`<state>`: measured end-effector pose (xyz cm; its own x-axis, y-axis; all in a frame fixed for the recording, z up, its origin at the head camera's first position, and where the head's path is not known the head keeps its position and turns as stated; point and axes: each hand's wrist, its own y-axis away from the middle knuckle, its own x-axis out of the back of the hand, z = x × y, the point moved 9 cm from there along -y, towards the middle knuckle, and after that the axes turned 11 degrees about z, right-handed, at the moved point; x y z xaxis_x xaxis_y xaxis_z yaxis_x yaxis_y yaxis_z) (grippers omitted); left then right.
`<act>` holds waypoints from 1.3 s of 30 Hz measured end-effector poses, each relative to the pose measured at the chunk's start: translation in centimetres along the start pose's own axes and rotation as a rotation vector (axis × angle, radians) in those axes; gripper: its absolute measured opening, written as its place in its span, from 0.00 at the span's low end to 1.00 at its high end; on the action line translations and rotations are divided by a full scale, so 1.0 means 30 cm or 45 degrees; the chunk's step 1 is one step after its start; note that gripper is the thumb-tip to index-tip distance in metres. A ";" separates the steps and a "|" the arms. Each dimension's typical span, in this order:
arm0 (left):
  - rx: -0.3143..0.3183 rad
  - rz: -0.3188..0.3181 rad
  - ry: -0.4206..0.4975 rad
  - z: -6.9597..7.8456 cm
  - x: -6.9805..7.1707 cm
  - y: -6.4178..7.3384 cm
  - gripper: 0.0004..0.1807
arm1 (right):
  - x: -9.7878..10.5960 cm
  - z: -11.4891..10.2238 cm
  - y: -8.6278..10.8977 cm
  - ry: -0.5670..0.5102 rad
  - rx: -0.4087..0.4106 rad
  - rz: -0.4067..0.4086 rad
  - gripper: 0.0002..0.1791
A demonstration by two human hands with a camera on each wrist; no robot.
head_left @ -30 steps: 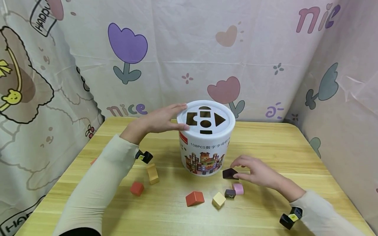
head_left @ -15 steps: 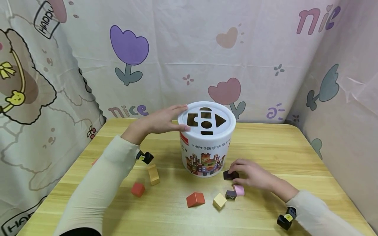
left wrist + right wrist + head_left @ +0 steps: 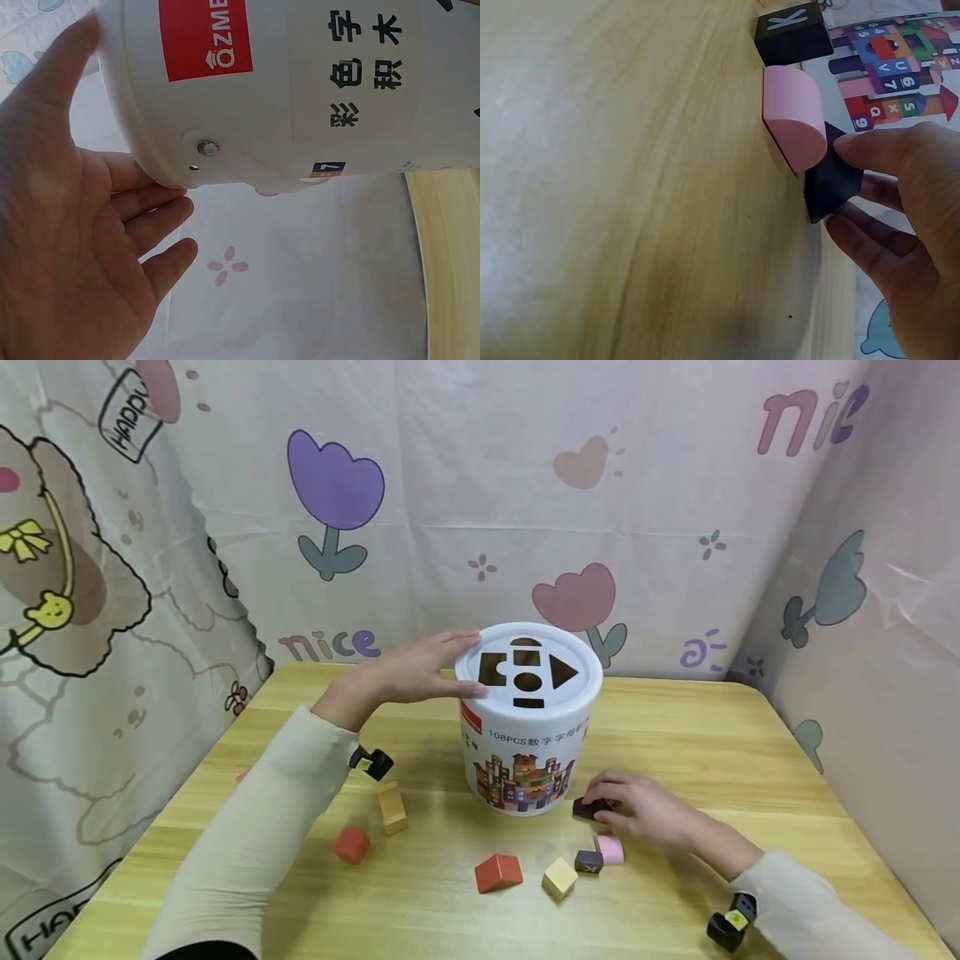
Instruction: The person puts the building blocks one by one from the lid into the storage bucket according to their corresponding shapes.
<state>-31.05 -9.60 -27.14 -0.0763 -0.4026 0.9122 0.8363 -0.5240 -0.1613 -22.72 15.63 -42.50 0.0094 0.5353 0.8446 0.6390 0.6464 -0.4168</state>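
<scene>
Seen from the head view, the black block (image 3: 831,186) at five o'clock of the tub (image 3: 521,745), pinched by the right hand (image 3: 637,807), appears light, rigid and smooth, best held across opposite faces, while the loose-fingered left hand (image 3: 411,670) rests on the tub's nine-o'clock edge.

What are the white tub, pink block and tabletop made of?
White tub: probably plastic, smooth with a soft sheen, judging by its moulded rim and cleanly cut openings.
Pink block: satin and evenly coloured, perhaps painted wood, though plastic is possible; no grain shows.
Tabletop: wood or wood-look laminate, lightly glossy, from its streaky grain and pale reflection.
</scene>
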 end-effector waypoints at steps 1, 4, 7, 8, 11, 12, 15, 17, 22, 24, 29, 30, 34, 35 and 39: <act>-0.002 -0.005 0.008 0.001 -0.002 -0.003 0.57 | 0.002 0.003 0.001 -0.003 -0.011 0.000 0.11; -0.013 0.005 0.021 0.002 0.003 -0.013 0.56 | 0.011 0.016 -0.004 -0.004 -0.059 0.007 0.12; -0.007 0.013 0.013 -0.001 0.006 -0.017 0.55 | 0.011 0.029 -0.006 0.005 -0.093 -0.010 0.13; -0.004 0.010 0.006 -0.004 0.003 -0.017 0.55 | 0.010 0.033 -0.004 0.007 -0.103 -0.019 0.13; -0.001 -0.006 0.001 -0.007 -0.005 -0.013 0.55 | 0.014 0.041 0.000 0.015 -0.125 -0.040 0.13; -0.003 -0.007 0.004 -0.007 -0.005 -0.012 0.55 | 0.017 0.045 0.000 0.023 -0.138 -0.043 0.13; -0.001 -0.006 0.016 -0.007 -0.003 -0.008 0.55 | 0.029 0.059 -0.003 0.051 -0.169 -0.044 0.13; 0.006 -0.007 0.016 -0.009 -0.001 -0.006 0.56 | 0.036 0.070 -0.006 0.053 -0.199 -0.048 0.12; 0.009 -0.010 0.019 -0.012 -0.002 -0.007 0.57 | 0.041 0.088 -0.003 -0.005 -0.259 -0.060 0.13; 0.008 -0.009 0.020 -0.012 -0.005 -0.006 0.57 | 0.037 0.092 0.004 -0.018 -0.269 -0.065 0.13; 0.015 -0.008 0.015 -0.007 -0.009 -0.003 0.57 | 0.030 0.102 0.021 -0.028 -0.294 -0.055 0.14; 0.015 -0.009 0.016 -0.006 -0.010 -0.003 0.57 | 0.027 0.103 0.024 -0.032 -0.297 -0.054 0.15; 0.016 -0.011 0.026 -0.003 -0.010 0.002 0.57 | 0.022 0.099 0.025 -0.043 -0.293 -0.042 0.16; 0.015 -0.010 0.024 -0.003 -0.008 0.002 0.57 | 0.022 0.097 0.024 -0.039 -0.287 -0.040 0.16; 0.008 -0.002 0.018 -0.003 -0.003 -0.002 0.56 | 0.038 0.092 0.014 0.002 -0.290 -0.025 0.14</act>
<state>-31.14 -9.60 -27.24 -0.0855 -0.4126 0.9069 0.8395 -0.5200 -0.1575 -24.56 18.03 -42.64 -0.0037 0.5228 0.8525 0.7965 0.5170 -0.3136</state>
